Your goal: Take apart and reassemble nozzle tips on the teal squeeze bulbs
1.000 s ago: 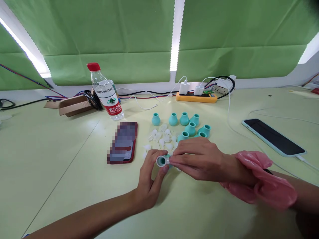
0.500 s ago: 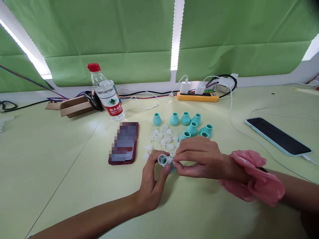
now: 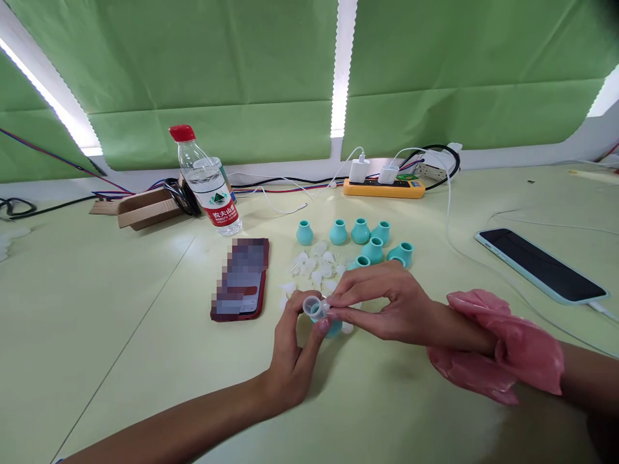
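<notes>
My left hand (image 3: 294,354) is closed around a small teal vase-shaped piece (image 3: 333,328), thumb and forefinger near its neck. A clear plastic ring-like part (image 3: 310,305) sits at the mouth of that piece, its round opening facing up. From the right, the thumb and fingertips of my right hand (image 3: 391,299) pinch the side of this clear part. Its exact shape is partly hidden by the fingers. Just beyond my hands lies a loose pile of small translucent white parts (image 3: 316,264). Several more teal vase-shaped pieces (image 3: 340,232) stand behind and to the right of the pile.
A red-cased phone (image 3: 242,280) lies left, with a water bottle (image 3: 213,187) behind it. At the back are an open cardboard box (image 3: 147,207) and a yellow power strip (image 3: 384,188). Another phone (image 3: 541,264) charges at right. A pink plastic cover (image 3: 498,348) circles my right forearm.
The fingertips of my right hand have shifted slightly left onto the clear part, and the wrist has turned a little. The teal piece below shows more now. My left hand has barely moved.
</notes>
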`<state>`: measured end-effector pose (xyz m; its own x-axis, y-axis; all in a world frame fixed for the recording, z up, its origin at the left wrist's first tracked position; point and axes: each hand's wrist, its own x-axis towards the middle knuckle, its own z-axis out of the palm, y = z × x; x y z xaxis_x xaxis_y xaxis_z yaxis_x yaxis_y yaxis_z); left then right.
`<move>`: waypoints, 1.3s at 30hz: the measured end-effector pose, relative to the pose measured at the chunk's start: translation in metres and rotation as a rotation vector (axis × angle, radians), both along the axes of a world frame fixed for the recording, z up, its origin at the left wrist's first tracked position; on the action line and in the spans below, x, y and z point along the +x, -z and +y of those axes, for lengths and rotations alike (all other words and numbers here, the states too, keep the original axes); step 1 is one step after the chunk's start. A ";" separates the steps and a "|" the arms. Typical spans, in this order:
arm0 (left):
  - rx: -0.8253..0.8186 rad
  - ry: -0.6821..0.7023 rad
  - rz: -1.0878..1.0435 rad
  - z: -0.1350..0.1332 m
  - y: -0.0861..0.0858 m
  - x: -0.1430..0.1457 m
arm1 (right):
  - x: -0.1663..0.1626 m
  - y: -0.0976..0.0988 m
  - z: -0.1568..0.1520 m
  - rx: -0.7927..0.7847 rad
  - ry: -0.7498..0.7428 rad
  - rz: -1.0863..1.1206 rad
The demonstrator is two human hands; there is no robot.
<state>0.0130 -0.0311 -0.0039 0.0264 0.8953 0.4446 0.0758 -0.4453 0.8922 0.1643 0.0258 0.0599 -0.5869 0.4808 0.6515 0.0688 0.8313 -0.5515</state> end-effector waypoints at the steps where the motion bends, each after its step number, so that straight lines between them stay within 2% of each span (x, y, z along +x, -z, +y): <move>1: -0.004 -0.007 0.002 0.000 0.001 0.000 | 0.000 -0.001 0.000 -0.023 0.011 -0.006; 9: 0.058 0.027 0.077 -0.002 -0.001 -0.002 | 0.003 -0.011 0.002 -0.392 -0.040 -0.121; 11: 0.055 0.028 0.090 -0.001 0.001 -0.002 | 0.004 -0.012 0.002 -0.427 -0.035 -0.123; 14: 0.012 -0.038 0.031 0.000 0.003 -0.001 | 0.005 -0.015 -0.002 -0.324 -0.019 -0.126; 17: -0.034 -0.048 -0.034 0.002 0.003 0.000 | 0.005 -0.015 0.000 -0.098 0.083 -0.101; 21: -0.045 0.004 0.007 0.004 0.000 0.001 | 0.005 0.005 0.021 0.175 0.225 -0.159; 25: -0.073 -0.042 0.066 0.009 -0.004 0.000 | 0.005 0.022 0.039 0.312 0.251 -0.270; 26: -0.089 -0.044 0.073 0.010 -0.005 0.001 | 0.006 0.021 0.039 0.299 0.259 -0.263; 28: -0.122 -0.047 0.084 0.011 -0.005 0.001 | 0.007 0.015 0.033 0.178 0.242 -0.246; 31: -0.119 -0.008 0.123 0.009 -0.005 0.001 | 0.007 0.004 0.016 0.005 0.113 -0.348; 33: -0.051 0.044 0.173 0.007 -0.005 0.001 | 0.004 0.004 0.007 0.064 0.055 -0.433; 36: 0.093 0.101 0.286 0.005 -0.008 0.001 | 0.001 0.013 -0.002 0.192 0.073 -0.389; 37: 0.132 0.114 0.330 0.005 -0.009 0.001 | 0.000 0.016 -0.004 0.169 0.063 -0.352; 39: 0.221 0.152 0.403 0.004 -0.011 0.001 | -0.002 0.018 -0.007 -0.009 -0.023 -0.314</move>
<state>0.0137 -0.0269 0.0074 0.3588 0.7532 0.5513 0.3156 -0.6537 0.6878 0.1625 0.0186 0.0416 -0.7698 0.4694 0.4324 0.2178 0.8301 -0.5134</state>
